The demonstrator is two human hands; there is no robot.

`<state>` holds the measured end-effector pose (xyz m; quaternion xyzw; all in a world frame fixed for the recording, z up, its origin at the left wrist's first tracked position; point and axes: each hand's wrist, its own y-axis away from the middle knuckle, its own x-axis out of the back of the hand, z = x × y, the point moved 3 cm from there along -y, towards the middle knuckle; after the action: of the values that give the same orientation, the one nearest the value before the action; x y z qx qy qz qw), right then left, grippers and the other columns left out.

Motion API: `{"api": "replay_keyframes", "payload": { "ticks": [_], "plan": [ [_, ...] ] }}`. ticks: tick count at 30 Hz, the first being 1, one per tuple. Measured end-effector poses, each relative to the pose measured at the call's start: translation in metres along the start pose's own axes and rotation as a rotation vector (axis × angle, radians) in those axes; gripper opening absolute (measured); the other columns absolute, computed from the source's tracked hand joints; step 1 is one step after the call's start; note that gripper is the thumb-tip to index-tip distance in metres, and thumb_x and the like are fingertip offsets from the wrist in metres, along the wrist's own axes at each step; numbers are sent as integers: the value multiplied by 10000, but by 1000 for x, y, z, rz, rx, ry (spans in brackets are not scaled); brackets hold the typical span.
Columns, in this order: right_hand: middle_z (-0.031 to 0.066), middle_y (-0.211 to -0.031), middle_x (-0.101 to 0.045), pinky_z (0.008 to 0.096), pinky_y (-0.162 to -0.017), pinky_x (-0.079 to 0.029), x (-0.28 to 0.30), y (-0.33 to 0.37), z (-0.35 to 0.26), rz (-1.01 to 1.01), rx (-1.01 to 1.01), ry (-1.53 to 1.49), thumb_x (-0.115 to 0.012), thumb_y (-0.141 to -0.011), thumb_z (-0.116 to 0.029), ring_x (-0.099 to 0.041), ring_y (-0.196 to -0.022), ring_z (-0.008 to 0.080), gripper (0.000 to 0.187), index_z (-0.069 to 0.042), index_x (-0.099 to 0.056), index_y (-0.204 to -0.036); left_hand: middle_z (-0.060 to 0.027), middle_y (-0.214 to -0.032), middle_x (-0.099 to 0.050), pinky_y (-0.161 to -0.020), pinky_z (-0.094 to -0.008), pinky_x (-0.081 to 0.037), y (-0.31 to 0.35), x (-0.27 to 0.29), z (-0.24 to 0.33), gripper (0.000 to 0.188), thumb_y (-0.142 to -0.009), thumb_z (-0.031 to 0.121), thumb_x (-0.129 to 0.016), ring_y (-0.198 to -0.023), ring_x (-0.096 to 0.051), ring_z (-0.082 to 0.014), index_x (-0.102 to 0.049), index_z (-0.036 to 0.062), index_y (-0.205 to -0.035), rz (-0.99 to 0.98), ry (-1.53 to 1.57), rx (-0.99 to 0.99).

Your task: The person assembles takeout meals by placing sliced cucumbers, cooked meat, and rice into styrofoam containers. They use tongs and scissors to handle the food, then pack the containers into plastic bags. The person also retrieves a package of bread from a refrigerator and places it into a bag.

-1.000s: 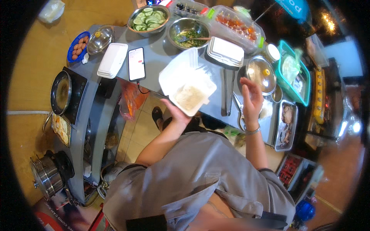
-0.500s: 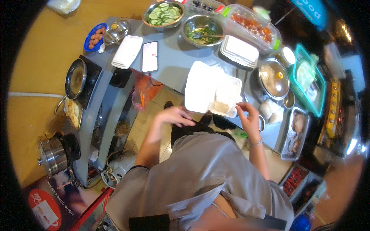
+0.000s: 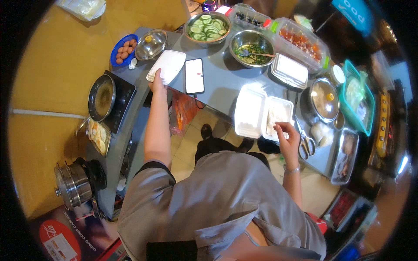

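At the far left, my left hand (image 3: pixel 157 80) grips the near edge of a closed white takeout box (image 3: pixel 170 63), its fingers partly hidden against the box. An open white takeout box (image 3: pixel 251 111) lies at the table's front edge, with pale food (image 3: pixel 275 114) in its right half. My right hand (image 3: pixel 287 135) pinches the near rim of that half between thumb and fingers. Beside the closed box is a phone (image 3: pixel 194 76) with a lit screen. Scissors (image 3: pixel 306 143) rest just right of my right hand.
Along the back stand a bowl of sliced cucumber (image 3: pixel 207 28), a bowl of chopped greens (image 3: pixel 251 48) and another closed takeout box (image 3: pixel 289 71). A lidded pot (image 3: pixel 324 100), a teal basket (image 3: pixel 369 108) and a metal tray (image 3: pixel 345 156) line the right. A frying pan (image 3: pixel 102 96) sits at left.
My left hand has reached forward and left from near my waist to the closed takeout box. My right hand stays at the open box. The view has shifted, uncovering the scissors.
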<state>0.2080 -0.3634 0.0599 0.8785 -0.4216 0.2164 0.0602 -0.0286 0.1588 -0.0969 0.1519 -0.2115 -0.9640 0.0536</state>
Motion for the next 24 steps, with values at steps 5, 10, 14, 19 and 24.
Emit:
{"api": "replay_keyframes", "payload": {
  "ticks": [5, 10, 14, 19, 24],
  "plan": [
    [105, -764, -670, 303, -688, -497, -56, -20, -41, 5, 49, 175, -717, -820, -166, -645, -728, 196, 181, -19, -664, -912, -85, -1073, -642, -778, -409, -543, 34, -22, 42, 571, -735, 320, -766, -977, -642, -249, -541, 50, -1185, -200, -54, 132],
    [70, -829, -562, 378, -717, -422, -105, -4, -73, -285, 235, 827, -819, -666, -294, -557, -823, 260, 383, -98, -615, -924, -95, -1193, -621, -860, -422, -528, 103, -28, 79, 558, -799, 347, -669, -1089, -613, -268, -512, 80, -1264, -546, 189, 389],
    [71, -927, -572, 380, -776, -419, -141, -3, -33, -391, 158, 999, -834, -606, -274, -545, -950, 260, 485, -132, -600, -1007, -122, -1263, -582, -965, -455, -480, 122, -31, 80, 576, -820, 286, -632, -1152, -573, -296, -471, 43, -1317, -810, 351, 440],
    [152, -1187, -537, 427, -895, -430, -151, -38, -79, -131, 124, 639, -868, -572, -369, -513, -1120, 336, 729, -95, -566, -1176, -166, -1258, -571, -978, -455, -478, 145, -37, 65, 631, -810, 286, -649, -1145, -574, -316, -437, 19, -1341, -936, 167, 551],
    [210, -1474, -351, 506, -1075, -336, -136, -31, -152, 85, 655, 462, -858, -545, -262, -357, -1335, 437, 882, -147, -514, -1349, -183, -1296, -544, -1008, -437, -457, 207, -31, 51, 741, -798, 363, -709, -1162, -564, -318, -411, -10, -1364, -1172, 157, 768]
  ]
}}
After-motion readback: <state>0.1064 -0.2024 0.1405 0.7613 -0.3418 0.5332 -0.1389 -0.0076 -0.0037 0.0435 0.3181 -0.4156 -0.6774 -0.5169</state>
